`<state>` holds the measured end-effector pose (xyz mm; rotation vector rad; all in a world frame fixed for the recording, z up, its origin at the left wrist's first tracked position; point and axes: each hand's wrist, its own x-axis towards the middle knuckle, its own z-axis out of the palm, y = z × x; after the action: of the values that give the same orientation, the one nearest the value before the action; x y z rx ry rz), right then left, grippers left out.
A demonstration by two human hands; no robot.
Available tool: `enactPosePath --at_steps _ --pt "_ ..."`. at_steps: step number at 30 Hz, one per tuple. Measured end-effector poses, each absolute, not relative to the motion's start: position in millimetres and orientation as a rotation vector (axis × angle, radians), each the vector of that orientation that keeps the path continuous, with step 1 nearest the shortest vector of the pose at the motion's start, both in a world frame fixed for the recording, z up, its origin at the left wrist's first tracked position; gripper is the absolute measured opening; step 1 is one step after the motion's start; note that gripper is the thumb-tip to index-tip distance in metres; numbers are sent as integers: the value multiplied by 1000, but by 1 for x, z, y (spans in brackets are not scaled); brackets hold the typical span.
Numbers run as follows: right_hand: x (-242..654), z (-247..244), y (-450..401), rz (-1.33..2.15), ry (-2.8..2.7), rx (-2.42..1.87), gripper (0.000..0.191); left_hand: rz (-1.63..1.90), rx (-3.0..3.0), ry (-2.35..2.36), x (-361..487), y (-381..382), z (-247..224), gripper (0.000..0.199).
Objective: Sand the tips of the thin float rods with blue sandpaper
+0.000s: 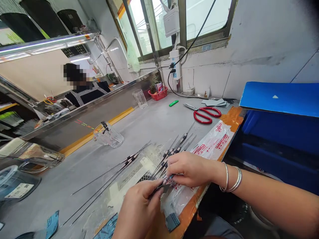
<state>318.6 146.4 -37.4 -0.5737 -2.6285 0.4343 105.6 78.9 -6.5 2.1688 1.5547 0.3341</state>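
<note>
My left hand (141, 207) is closed near the table's front edge, pinching a thin dark piece with a flat grey corner (166, 188) showing past the fingertips. My right hand (189, 168) meets it there, thumb and fingers pinched on something small and bluish, mostly hidden. Beyond my right hand lies a bundle of thin rods (177, 146) with dark and pale thicker sections. Further left, several similar long thin rods (128, 161) rest on the table. Plastic film with red print (211, 141) lies beneath my right forearm's side. A blue sandpaper-like scrap (172, 221) sits below my hands.
Red-handled scissors (205, 114) and a green cutter (173, 103) lie at the back. A glass mug (116, 137), an upright glass (140, 98) and a red basket (159, 94) stand along the ledge. At right is a blue bin (281, 142); a person (84, 89) shows beyond the ledge.
</note>
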Motion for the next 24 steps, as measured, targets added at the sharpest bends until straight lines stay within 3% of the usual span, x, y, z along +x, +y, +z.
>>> enactPosePath --at_steps 16,24 --pt "318 -45 145 455 -2539 -649 16 220 2075 1709 134 87 -1 28" --pt "315 -50 146 565 -2468 -556 16 237 2149 1492 100 80 -7 27"
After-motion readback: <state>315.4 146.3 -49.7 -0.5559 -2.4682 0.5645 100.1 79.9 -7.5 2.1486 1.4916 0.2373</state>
